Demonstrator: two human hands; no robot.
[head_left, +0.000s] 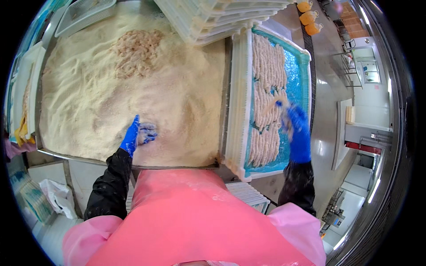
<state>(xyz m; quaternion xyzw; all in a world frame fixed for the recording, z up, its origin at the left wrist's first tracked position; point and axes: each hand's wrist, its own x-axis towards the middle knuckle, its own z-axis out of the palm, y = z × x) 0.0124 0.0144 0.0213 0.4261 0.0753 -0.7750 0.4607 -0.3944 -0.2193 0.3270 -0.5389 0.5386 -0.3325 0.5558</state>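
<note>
My left hand (pixel 138 135), in a blue glove dusted with crumbs, rests low over a wide bed of pale breadcrumbs (pixel 177 102). Its thumb stands apart from the fingers, and nothing shows in its grasp. A heap of raw, pinkish meat strips (pixel 136 51) lies on the crumbs farther off. On the right, my gloved right hand (pixel 296 128) hangs over a tray lined with blue plastic (pixel 290 66), slightly blurred. Between its fingertips is a breaded meat strip (pixel 279 98). Rows of similar breaded strips (pixel 266 144) lie side by side in the tray, left of this hand.
Stacked white trays (pixel 222 17) rise at the far edge of the crumb bed. A white basket (pixel 84 17) stands at the far left. A metal rim (pixel 177 167) borders the crumbs close to my apron. Orange containers (pixel 309 18) sit on the floor at the far right.
</note>
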